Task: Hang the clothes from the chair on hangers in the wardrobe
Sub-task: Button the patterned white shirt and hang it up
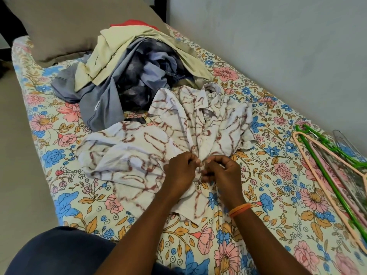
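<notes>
While the white patterned shirt (pixel 178 132) lies crumpled on the bed (pixel 258 225), collar away from the person, both the left hand (pixel 181 171) and right hand (pixel 223 172) pinch its near front edge; the hangers (pixel 327 175) lie to the right, nearer the right hand.
</notes>
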The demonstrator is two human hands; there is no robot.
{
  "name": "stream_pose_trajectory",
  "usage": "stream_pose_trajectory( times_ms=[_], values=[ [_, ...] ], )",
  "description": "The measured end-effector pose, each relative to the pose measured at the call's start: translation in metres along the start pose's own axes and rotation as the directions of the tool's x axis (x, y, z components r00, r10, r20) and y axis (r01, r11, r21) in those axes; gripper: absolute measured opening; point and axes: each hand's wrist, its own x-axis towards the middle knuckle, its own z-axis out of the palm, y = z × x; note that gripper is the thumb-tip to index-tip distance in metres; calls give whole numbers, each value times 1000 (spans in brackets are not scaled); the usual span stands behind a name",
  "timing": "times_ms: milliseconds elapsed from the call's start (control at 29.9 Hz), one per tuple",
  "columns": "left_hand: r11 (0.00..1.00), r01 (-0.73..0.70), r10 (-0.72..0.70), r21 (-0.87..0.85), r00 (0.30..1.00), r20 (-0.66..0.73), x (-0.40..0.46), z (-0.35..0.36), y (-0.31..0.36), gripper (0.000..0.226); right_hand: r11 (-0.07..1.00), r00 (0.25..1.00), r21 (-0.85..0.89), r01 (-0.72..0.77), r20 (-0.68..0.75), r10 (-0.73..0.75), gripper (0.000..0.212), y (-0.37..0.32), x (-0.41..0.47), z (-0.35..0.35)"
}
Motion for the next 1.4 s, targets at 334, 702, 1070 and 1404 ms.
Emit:
stream_pose_trajectory(
  times_ms=[334, 702, 1070, 1404],
  values=[
    [715, -474, 483, 514, 866, 128, 10, 0, 0, 13, 694, 952, -663, 281, 101, -289, 34, -16, 84, 18],
    [933, -135, 175, 334, 980, -93, 61, 15, 13, 22, 991, 998, -128, 38, 47, -32, 18, 0, 75, -18],
    [953, -129, 166, 273, 979, -116, 68, 43, 26, 17, 993, 999, -114, 2, -47, -8, 9, 14, 79, -15],
    [1000, -13, 13, -15, 999, -33, 64, 34, 10, 17, 999, 983, -36, 13, -182, -19, 5, 17, 71, -13]
  ],
)
